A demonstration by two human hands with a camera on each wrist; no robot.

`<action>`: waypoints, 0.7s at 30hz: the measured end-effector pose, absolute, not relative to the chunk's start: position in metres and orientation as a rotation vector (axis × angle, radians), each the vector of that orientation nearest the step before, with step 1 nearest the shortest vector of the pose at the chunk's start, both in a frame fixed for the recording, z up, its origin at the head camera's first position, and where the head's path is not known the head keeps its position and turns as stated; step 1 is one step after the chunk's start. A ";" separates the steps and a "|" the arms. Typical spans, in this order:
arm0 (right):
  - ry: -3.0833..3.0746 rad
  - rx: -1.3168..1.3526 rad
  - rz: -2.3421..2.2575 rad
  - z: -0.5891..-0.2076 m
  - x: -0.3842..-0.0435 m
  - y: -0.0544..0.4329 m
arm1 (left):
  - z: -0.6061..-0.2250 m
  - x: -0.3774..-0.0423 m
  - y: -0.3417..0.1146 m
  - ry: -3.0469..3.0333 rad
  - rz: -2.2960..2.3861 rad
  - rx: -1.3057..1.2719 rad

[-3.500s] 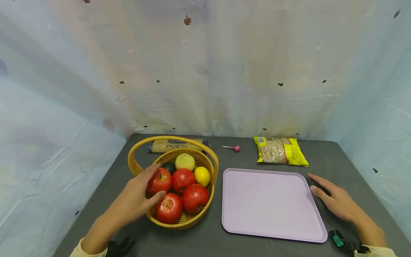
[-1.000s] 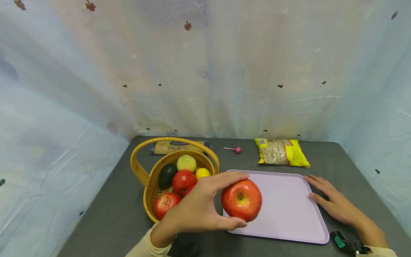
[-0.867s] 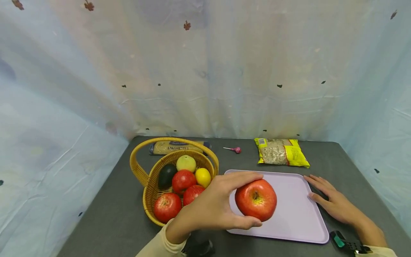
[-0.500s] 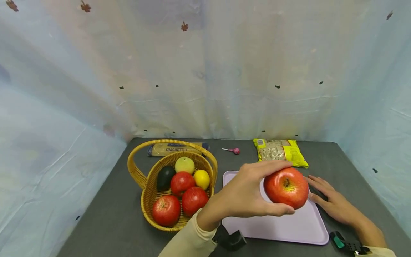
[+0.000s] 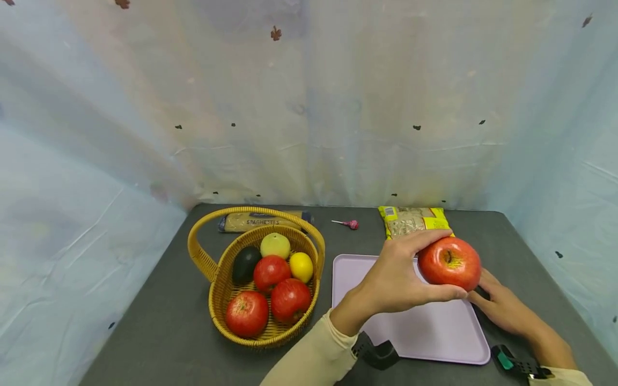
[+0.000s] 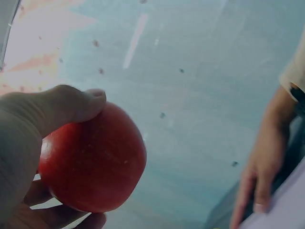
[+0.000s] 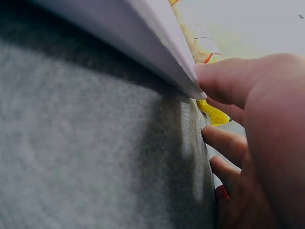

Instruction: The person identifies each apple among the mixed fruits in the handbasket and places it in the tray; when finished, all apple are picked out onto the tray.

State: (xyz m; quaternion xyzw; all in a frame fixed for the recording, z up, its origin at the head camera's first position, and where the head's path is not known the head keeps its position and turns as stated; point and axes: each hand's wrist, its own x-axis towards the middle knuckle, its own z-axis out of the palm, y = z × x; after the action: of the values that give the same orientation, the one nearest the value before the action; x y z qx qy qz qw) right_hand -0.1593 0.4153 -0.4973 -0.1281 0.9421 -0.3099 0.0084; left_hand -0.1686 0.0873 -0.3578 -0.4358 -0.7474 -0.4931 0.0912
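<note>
My left hand grips a red apple, thumb below and fingers above in the head view. It holds the apple in the air over the far right corner of the lilac tray. In the left wrist view, the thumb lies across the top of the apple and the other fingertips show beneath it. My right hand lies beside the tray's right edge, fingers loosely extended. From the right wrist, its thumb touches the tray rim. The held apple partly covers the right fingertips in the head view.
Left of the tray stands a wicker basket with a tall handle. It holds several red fruits, a dark avocado, a pale green fruit and a yellow one. Behind lie spaghetti, a lollipop and a yellow bag.
The left hand took the apple out of the basket and carried it right across the tray, slightly farther back, toward the right hand. The right hand has barely moved, its thumb staying at the tray edge.
</note>
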 end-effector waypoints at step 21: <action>2.907 -0.366 -0.913 -0.493 -0.160 0.413 | -0.447 -0.203 0.123 -2.709 -1.429 -0.841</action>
State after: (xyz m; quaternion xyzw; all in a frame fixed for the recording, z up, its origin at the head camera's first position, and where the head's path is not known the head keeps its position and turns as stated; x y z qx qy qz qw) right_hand -0.1600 0.4125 -0.4928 -0.1193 0.9466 -0.2974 0.0362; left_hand -0.2032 0.1232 -0.4471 -0.2648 -0.8527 -0.4500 -0.0173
